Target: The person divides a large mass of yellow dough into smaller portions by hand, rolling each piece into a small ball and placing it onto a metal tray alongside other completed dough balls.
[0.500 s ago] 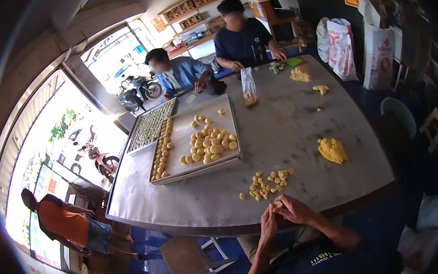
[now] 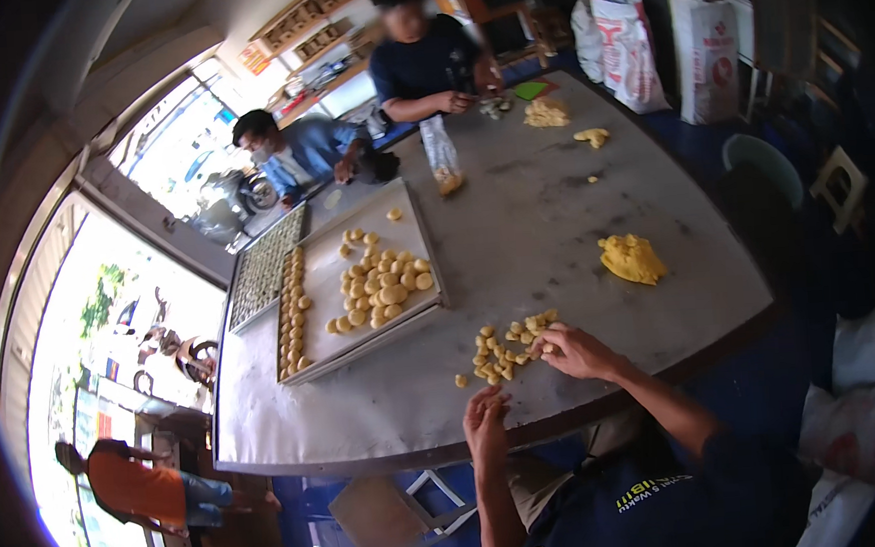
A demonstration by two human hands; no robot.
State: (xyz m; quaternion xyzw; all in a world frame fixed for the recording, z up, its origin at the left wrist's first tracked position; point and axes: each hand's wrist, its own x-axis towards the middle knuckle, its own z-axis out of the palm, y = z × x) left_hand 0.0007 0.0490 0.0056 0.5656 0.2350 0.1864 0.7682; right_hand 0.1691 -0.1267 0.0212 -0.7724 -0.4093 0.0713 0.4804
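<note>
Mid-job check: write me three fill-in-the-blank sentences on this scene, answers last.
1. The hand closer to the small dough pieces is the person's ____ one.
2. The big dough lump is coloured ____.
3. In this view, the tray of round dough balls lies to the ____ of that lump.
Missing words: right; yellow; left.

On grey metal tabletop (image 2: pixel 524 218), small pale-yellow dough lumps (image 2: pixel 507 356) lie nr front edge. Bhd & L of them sits large rectangular metal tray (image 2: pixel 320 281) w/ round yellow dough balls (image 2: pixel 392 294) in it. L of that, grey metal tray (image 2: pixel 257 319) w/ small pale round pieces (image 2: pixel 265 269). Bright-yellow dough mound (image 2: pixel 632 260) is bhd & R of lumps. Clear plastic bag (image 2: pixel 440 153) lies just past large tray's far R corner.
</note>
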